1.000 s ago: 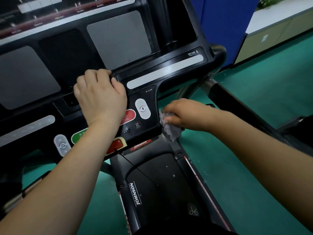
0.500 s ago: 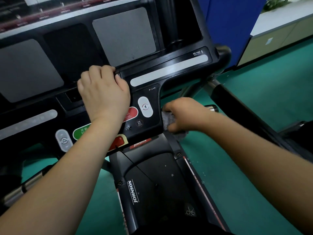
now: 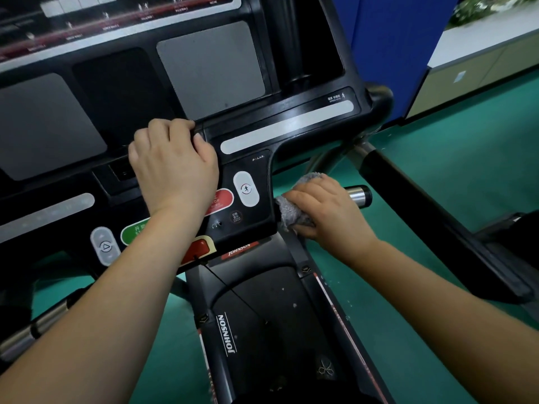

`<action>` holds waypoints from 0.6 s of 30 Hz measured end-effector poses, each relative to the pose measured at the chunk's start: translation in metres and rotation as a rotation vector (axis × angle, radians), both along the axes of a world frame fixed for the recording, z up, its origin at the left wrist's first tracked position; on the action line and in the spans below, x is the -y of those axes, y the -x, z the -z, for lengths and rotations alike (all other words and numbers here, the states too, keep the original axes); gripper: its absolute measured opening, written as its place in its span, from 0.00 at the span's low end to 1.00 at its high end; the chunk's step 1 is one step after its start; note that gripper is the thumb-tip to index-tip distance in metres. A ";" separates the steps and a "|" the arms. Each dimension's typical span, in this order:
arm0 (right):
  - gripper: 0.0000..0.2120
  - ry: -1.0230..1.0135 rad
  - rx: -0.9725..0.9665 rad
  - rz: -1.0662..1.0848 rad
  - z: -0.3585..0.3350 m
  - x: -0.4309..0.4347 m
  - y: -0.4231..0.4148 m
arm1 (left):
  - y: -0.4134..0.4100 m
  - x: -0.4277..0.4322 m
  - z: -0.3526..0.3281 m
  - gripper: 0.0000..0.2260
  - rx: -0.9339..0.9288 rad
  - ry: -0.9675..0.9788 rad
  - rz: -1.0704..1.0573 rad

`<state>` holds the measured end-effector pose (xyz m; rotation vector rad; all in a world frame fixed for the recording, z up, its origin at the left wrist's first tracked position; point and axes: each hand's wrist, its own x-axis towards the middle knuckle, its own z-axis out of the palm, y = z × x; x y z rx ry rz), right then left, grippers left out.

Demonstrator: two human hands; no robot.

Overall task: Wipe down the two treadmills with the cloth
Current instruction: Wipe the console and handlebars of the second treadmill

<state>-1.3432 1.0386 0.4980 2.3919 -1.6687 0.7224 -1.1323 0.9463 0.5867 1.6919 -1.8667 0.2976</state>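
The treadmill [image 3: 262, 316] fills most of the view, standing on green floor [image 3: 466, 147], its black console [image 3: 291, 123] tilted up in front and its padded side rail [image 3: 423, 202] running off to the right. The left hand [image 3: 175, 167] has not shifted over the last second: it lies on the middle of the console with the fingers curled over the ridge below the grey panels, holding on, seemingly as a brace. The right hand [image 3: 326, 208] is what has moved. A second ago it sat lower on the console's right side edge with the grey cloth [image 3: 291, 212] dangling beneath it; now it is a little higher on that edge, fingers closed round the bunched cloth and pressing it against the side wall just right of the white runner button [image 3: 246, 188], with a tuft showing above the knuckles. The silver grip bar end [image 3: 357, 194] pokes out just behind the hand. By my reading this is an upward stroke along the console's side, so the job is early: pale specks still show on the belt area, and no second machine is in view
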 end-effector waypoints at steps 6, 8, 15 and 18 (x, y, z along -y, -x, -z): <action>0.31 -0.137 -0.019 0.119 -0.003 -0.004 0.036 | -0.001 0.001 -0.001 0.17 0.004 -0.010 -0.005; 0.31 -0.168 -0.004 0.149 -0.002 -0.010 0.055 | 0.000 0.000 -0.001 0.17 0.007 -0.006 -0.004; 0.30 -0.236 0.211 0.294 0.006 -0.021 0.067 | 0.001 -0.001 -0.002 0.17 0.022 -0.004 -0.014; 0.16 -0.368 0.596 0.575 0.012 -0.036 0.063 | 0.002 0.000 -0.001 0.17 0.028 -0.002 -0.016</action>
